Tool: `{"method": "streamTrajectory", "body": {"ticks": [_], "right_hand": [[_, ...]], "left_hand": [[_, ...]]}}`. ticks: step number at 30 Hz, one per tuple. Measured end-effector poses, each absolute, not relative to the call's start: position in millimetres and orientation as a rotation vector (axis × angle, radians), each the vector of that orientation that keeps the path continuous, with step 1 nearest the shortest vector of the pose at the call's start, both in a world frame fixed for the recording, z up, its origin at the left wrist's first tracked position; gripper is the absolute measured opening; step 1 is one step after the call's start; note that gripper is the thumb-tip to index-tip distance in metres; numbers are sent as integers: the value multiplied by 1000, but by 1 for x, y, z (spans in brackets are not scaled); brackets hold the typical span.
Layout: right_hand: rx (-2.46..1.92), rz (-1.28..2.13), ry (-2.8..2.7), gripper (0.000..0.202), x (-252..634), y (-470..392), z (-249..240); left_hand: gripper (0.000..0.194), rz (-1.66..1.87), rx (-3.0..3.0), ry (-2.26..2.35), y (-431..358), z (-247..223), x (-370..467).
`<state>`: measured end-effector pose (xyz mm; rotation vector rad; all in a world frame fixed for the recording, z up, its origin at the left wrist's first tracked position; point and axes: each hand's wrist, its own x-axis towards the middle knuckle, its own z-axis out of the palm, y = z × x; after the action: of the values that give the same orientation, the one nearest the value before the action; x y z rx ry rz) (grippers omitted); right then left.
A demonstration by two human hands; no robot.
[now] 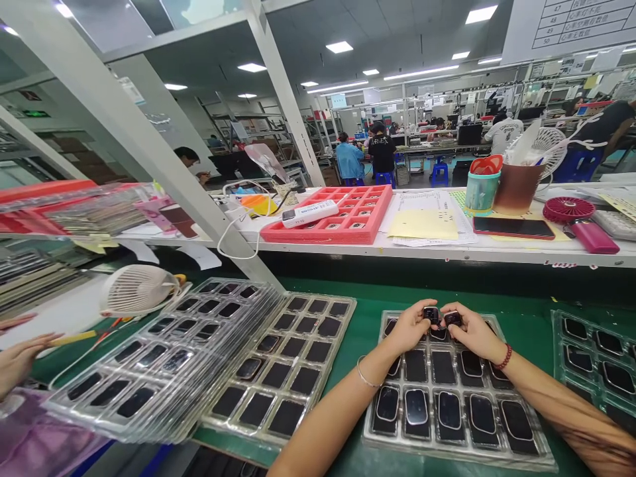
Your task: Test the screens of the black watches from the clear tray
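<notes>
My left hand (408,326) is closed, pinching a small dark smartwatch body (430,314) between thumb and fingers. Close beside it, my right hand (476,332) grips a second dark smartwatch body (452,318). Both hands are over the far part of a clear plastic tray (422,442). Rounded-square watches with dark screens, such as this watch (416,406), lie in its near row. Some middle pockets show only black inserts. My wrists and fingers hide parts of the tray's far rows.
Left of my tray are another clear tray (318,381) and a tall stack of watch-filled trays (191,404). A green-tinted tray (586,384) lies right. On the shelf stand a red foam tray (320,233) and a phone (513,228). A co-worker's hand (22,361) is at far left.
</notes>
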<state>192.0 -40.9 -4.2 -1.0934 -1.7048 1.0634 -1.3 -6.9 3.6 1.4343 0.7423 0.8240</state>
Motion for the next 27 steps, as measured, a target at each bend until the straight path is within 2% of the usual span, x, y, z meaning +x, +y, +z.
{"method": "streamTrajectory", "body": {"ticks": [7,27], "right_hand": [[-1070,1067,-1715,29,192,-42,-2],[-1122,1005,-1780,30,192,-43,2]], "left_hand": [[37,802,1451,770,-8,5,0],[30,836,1376,718,-10,11,3]]}}
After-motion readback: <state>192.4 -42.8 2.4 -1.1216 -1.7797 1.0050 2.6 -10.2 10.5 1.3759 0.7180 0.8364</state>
